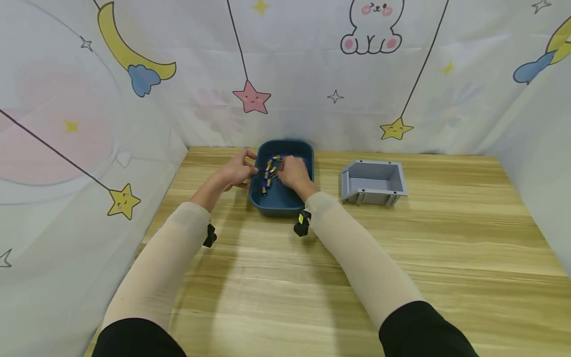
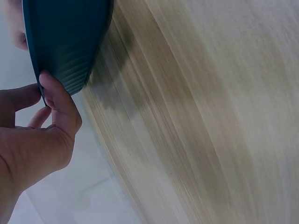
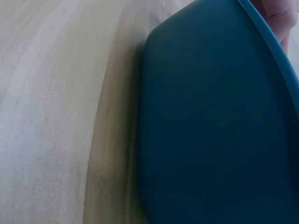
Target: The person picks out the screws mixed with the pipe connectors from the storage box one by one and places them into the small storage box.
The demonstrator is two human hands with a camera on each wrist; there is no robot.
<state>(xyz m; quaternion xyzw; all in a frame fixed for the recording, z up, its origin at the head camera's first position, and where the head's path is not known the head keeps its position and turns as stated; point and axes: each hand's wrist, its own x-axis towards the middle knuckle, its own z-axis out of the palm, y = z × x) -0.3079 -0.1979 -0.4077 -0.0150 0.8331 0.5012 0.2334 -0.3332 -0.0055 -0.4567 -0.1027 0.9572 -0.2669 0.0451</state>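
A dark blue plastic basin (image 1: 282, 203) stands near the back edge of the table. Inside it, mostly on the left side, lie several small batteries (image 1: 267, 176) with gold and dark blue wrappers. My left hand (image 1: 238, 171) pinches the basin's left rim; in the left wrist view the thumb (image 2: 58, 95) presses the outer wall while fingers reach over the edge. My right hand (image 1: 294, 172) is down in the basin with bent fingers beside the batteries. Its fingertips are hidden, so whether they hold a battery is unclear. The right wrist view shows mainly the basin's outer wall (image 3: 210, 116).
A grey open-front storage bin (image 1: 374, 198) stands to the right of the basin on the wood-grain table (image 1: 276, 277). Behind the table hangs a white cloth (image 1: 303, 119) printed with stars and moons, and white cloth also covers both sides.
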